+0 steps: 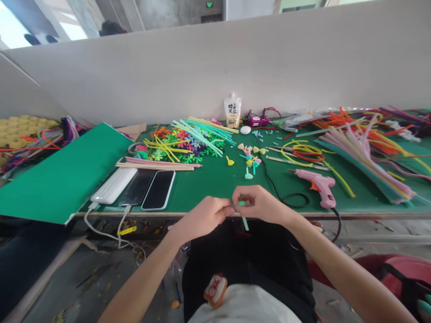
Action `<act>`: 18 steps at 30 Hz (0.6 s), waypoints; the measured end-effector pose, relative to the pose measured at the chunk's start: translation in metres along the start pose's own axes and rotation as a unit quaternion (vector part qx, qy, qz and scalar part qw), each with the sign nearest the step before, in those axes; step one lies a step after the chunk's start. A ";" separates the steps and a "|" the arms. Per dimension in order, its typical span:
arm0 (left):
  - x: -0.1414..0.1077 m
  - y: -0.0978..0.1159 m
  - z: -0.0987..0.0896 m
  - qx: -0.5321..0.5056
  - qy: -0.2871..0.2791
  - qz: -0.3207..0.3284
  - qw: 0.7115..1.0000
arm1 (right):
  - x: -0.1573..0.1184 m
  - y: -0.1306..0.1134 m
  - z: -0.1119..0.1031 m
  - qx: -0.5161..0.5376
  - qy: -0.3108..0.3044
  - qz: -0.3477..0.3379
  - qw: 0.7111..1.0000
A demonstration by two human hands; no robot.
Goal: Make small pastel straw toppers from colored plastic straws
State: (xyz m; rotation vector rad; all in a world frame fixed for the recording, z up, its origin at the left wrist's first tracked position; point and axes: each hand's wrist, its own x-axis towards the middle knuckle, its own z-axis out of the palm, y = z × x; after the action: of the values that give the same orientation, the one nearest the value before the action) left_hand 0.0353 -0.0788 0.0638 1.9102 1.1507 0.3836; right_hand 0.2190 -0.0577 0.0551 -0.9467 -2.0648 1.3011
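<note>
Both of my hands meet at the table's front edge. A short pale green pipe-cleaner piece hangs down from the fingers of my right hand, which are pinched around its upper part. My left hand is closed, its thumb and fingertips touching the right fingertips; what they hold, if anything, is hidden. Beyond the hands lie small finished pieces with rounded heads in yellow, pale green and pink. To the right of them rests a pink glue gun.
On the green table, a phone, power bank and colourful pipe cleaners lie left. Long pipe-cleaner bundles lie right. A pouch stands by the grey partition. A black cord crosses the table.
</note>
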 end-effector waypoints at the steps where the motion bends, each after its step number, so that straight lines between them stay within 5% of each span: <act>1: 0.000 -0.001 0.000 0.000 -0.006 -0.003 1.000 | 0.000 0.001 0.001 0.009 -0.006 0.001 1.000; 7: -0.001 -0.002 -0.003 -0.006 -0.058 -0.043 0.997 | 0.002 0.005 0.005 0.073 -0.041 0.006 0.996; 18: -0.002 -0.002 -0.014 -0.032 -0.072 -0.078 0.994 | 0.013 0.000 -0.001 0.094 -0.080 0.059 0.991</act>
State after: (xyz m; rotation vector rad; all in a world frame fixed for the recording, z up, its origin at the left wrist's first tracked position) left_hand 0.0249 -0.0730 0.0707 1.7484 1.1677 0.1912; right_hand 0.2115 -0.0475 0.0565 -0.9163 -1.9837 1.6510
